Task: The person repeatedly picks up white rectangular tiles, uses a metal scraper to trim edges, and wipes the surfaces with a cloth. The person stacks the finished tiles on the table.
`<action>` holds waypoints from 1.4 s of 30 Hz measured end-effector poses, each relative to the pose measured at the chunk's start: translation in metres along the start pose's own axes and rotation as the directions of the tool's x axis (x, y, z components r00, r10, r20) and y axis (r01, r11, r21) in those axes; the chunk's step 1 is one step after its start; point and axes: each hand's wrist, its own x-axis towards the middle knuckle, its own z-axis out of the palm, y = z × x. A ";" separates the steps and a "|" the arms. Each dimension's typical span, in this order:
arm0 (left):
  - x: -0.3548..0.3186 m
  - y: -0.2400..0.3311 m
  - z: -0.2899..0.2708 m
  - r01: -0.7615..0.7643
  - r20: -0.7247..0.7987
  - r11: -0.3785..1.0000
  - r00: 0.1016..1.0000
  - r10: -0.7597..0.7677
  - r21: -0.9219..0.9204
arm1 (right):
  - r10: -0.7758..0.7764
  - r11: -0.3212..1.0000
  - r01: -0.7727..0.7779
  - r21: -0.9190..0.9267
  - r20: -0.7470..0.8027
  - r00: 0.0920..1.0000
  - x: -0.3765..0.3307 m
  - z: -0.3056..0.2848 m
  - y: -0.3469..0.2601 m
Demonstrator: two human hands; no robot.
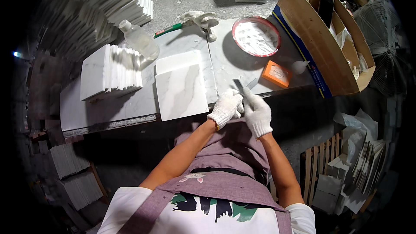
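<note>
Both hands wear white knitted gloves and meet just past the table's near edge. Closed, my left hand (227,106) has its fingers around the lower end of a narrow, flat dark strip (238,85), like a blade, which sticks up between the hands. Right beside it, my right hand (258,112) is also closed, its fingertips near the strip. Beyond these fingertips shows a thin pale grey blade (252,83); which hand it belongs to is unclear. Two white marbled tiles (182,93) lie overlapped to the left, the front one jutting over the table edge.
An orange box (277,74) and a red-rimmed bowl of white paste (256,37) sit to the right, by a cardboard carton (303,17). Leftward are stacked tiles (110,71), a clear bottle (141,41) and a green-handled tool (169,30). A fan (379,39) stands far right.
</note>
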 end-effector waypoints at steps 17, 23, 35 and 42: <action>-0.004 0.009 0.001 0.031 0.023 0.999 0.999 -0.030 -0.021 | -0.046 0.999 0.047 0.013 -0.053 0.998 0.000 0.003 0.020; -0.008 0.013 0.004 -0.048 -0.068 0.976 0.996 0.064 0.211 | 0.072 0.997 -0.074 0.037 0.029 0.997 -0.005 -0.007 -0.002; -0.017 0.029 0.000 -0.335 0.457 -0.331 0.440 0.773 0.882 | -0.078 0.982 0.075 0.171 0.013 0.997 0.015 -0.040 0.037; -0.014 0.023 -0.006 -0.365 0.448 -0.290 0.495 0.745 0.885 | 0.031 0.998 -0.029 0.055 -0.035 0.999 0.015 -0.043 0.033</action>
